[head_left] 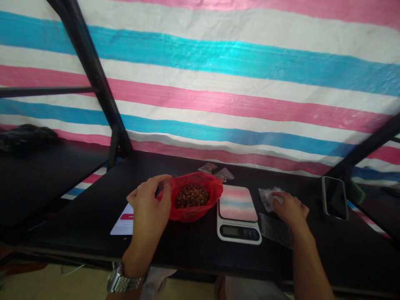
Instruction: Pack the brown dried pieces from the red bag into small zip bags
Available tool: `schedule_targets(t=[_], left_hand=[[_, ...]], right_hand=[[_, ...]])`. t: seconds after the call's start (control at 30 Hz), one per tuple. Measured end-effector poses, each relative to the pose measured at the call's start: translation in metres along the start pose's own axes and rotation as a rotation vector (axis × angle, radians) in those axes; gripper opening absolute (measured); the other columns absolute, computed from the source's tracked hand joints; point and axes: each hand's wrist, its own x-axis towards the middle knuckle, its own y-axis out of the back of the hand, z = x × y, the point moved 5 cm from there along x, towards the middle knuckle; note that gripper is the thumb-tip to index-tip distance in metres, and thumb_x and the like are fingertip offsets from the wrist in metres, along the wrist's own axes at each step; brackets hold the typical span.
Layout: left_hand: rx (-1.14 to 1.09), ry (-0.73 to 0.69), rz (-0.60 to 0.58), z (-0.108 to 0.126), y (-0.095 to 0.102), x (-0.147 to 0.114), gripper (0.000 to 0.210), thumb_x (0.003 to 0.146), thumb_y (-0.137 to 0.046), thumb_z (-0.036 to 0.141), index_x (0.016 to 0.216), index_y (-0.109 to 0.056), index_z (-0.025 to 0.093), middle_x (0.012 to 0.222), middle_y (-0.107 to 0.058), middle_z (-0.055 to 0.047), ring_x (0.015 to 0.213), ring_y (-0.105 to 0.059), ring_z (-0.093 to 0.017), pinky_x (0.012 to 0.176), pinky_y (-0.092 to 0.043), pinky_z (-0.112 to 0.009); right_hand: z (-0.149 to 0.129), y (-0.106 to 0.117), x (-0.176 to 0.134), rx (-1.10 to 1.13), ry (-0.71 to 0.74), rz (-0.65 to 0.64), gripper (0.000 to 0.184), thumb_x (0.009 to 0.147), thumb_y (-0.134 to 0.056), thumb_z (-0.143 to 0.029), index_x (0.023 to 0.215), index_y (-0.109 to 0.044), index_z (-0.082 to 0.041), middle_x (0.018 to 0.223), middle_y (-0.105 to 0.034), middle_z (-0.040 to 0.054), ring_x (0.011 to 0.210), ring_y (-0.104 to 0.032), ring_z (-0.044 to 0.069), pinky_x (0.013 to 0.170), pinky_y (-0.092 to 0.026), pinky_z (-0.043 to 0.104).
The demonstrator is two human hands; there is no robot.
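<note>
A red plastic bag stands with its mouth spread, holding many small brown, seed-like pieces. My left hand is at the bag's left rim, thumb and fingertips closed together against the red plastic. To the bag's right lies a white kitchen scale with a shiny striped-looking top and a dark display. Beyond the scale, my right hand has its fingers closed on small clear plastic bags. Another clear bag lies flat below that hand.
Two small filled zip bags lie behind the red bag. A lit tablet-like screen is partly under my left hand. At the right a phone leans near a black frame post. Striped sheeting hangs behind the black table.
</note>
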Motion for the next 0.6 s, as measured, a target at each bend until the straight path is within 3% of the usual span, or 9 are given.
schedule_targets(t=[0.07, 0.17, 0.3, 0.47, 0.6], left_hand=[[0.014, -0.018, -0.003, 0.003, -0.003, -0.001, 0.026, 0.093, -0.051, 0.036, 0.097, -0.075, 0.026, 0.1, -0.082, -0.008, 0.1, -0.074, -0.033, 0.104, -0.04, -0.054], [0.028, -0.035, -0.011, 0.005, -0.007, -0.002, 0.027, 0.095, -0.05, 0.035, 0.097, -0.076, 0.026, 0.1, -0.082, -0.008, 0.101, -0.073, -0.034, 0.102, -0.039, -0.055], [0.021, -0.041, 0.0, 0.006, -0.009, -0.002, 0.025, 0.096, -0.051, 0.033, 0.097, -0.075, 0.027, 0.103, -0.082, -0.007, 0.103, -0.073, -0.033, 0.102, -0.038, -0.053], [0.036, -0.045, 0.033, 0.005, -0.006, -0.003, 0.023, 0.097, -0.053, 0.033, 0.096, -0.075, 0.027, 0.103, -0.082, -0.007, 0.101, -0.074, -0.032, 0.1, -0.038, -0.051], [0.06, -0.069, 0.047, 0.003, -0.002, -0.005, 0.022, 0.097, -0.052, 0.031, 0.097, -0.074, 0.026, 0.105, -0.082, -0.007, 0.102, -0.074, -0.032, 0.099, -0.037, -0.05]], right_hand=[[0.006, -0.005, 0.002, 0.003, -0.024, -0.017, 0.034, 0.085, -0.056, -0.024, 0.104, -0.084, -0.027, 0.122, -0.077, 0.0133, 0.118, -0.063, 0.041, 0.102, -0.042, 0.063], [-0.001, 0.0, 0.002, 0.018, -0.031, 0.023, 0.035, 0.086, -0.058, -0.025, 0.11, -0.083, -0.027, 0.131, -0.074, 0.0144, 0.129, -0.054, 0.044, 0.105, -0.037, 0.067], [-0.056, 0.008, 0.001, 0.18, 0.092, 0.094, 0.031, 0.092, -0.057, -0.029, 0.109, -0.083, -0.024, 0.128, -0.075, 0.0157, 0.131, -0.049, 0.044, 0.106, -0.034, 0.067], [-0.134, -0.016, 0.009, 0.245, 0.244, -0.029, 0.022, 0.093, -0.066, -0.034, 0.105, -0.084, -0.029, 0.112, -0.081, 0.0104, 0.123, -0.059, 0.038, 0.106, -0.037, 0.06], [-0.163, -0.033, 0.019, 0.264, 0.235, -0.105, 0.025, 0.096, -0.065, -0.033, 0.11, -0.083, -0.023, 0.11, -0.082, 0.0153, 0.117, -0.067, 0.04, 0.107, -0.036, 0.061]])
